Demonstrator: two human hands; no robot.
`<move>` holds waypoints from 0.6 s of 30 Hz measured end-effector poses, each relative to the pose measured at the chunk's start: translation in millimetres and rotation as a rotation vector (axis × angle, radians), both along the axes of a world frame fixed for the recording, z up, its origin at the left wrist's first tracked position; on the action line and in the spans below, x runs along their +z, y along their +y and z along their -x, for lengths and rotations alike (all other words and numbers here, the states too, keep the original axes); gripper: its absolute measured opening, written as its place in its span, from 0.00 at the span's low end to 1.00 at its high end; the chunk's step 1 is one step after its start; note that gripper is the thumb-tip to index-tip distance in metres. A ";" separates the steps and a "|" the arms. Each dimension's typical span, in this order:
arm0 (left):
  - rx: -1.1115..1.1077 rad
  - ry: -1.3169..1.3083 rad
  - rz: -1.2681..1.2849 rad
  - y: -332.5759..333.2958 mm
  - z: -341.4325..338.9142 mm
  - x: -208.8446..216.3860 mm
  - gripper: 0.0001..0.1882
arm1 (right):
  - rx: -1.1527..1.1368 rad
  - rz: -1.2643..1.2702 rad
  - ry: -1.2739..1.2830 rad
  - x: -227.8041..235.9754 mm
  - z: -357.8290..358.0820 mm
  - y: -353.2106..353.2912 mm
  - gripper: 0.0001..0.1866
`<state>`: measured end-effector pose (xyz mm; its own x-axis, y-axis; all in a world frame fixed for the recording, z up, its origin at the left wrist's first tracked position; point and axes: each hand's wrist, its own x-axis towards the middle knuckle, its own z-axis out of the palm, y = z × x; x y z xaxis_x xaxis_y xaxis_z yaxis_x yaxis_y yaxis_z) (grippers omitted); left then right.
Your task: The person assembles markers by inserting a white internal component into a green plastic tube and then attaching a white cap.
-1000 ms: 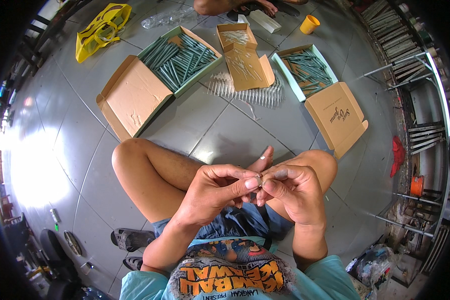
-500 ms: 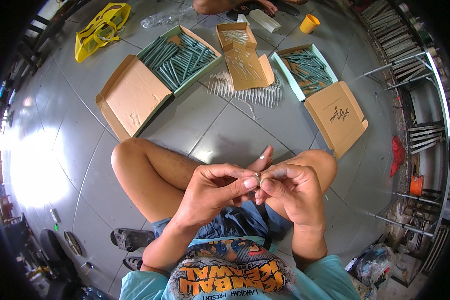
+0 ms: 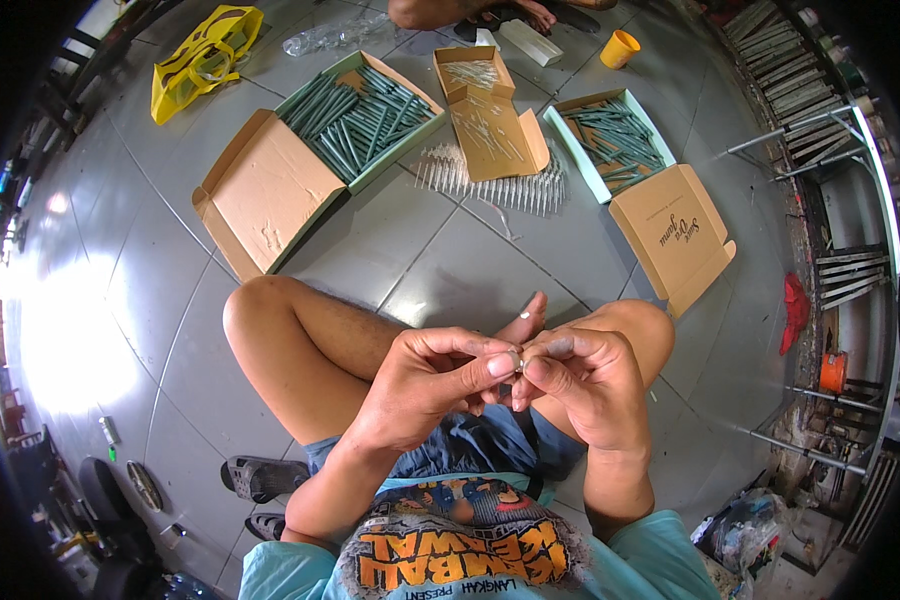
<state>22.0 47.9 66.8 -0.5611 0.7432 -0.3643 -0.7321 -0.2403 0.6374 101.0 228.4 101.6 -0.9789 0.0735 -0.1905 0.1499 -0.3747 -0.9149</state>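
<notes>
My left hand (image 3: 420,385) and my right hand (image 3: 595,385) meet over my crossed legs, each with thumb and forefinger pinched together. Between their touching fingertips is a tiny pale, shiny bit (image 3: 520,367); its kind is too small to make out, and most of it is hidden. Beyond my feet, a row of thin, pointed, see-through tubes (image 3: 530,195) lies on the grey tiles. An open small brown box (image 3: 485,165) with more thin pale sticks stands just behind it.
Dark green, pen-like sticks (image 3: 365,125) fill an open box (image 3: 270,190) on the left; another such box (image 3: 675,225) stands right. Further off are a yellow bag (image 3: 185,85), crumpled plastic (image 3: 335,35), a yellow cup (image 3: 619,48) and another person's hand (image 3: 540,15). Sandals (image 3: 260,480) lie left.
My fingertips have shifted very slightly against each other, and the pale bit between them shows a little more. The boxes and the things on the floor look the same.
</notes>
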 end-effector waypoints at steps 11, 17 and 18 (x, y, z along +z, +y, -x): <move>0.002 -0.008 0.002 -0.1 0.8 -0.4 0.08 | -0.025 -0.060 -0.028 5.0 3.4 -3.9 0.10; 0.016 -0.019 0.035 2.4 -0.7 3.2 0.10 | -0.048 -0.066 -0.029 4.7 3.1 -5.3 0.09; 0.018 -0.022 0.037 2.2 -0.8 3.3 0.10 | -0.048 -0.065 -0.034 5.1 3.2 -5.5 0.09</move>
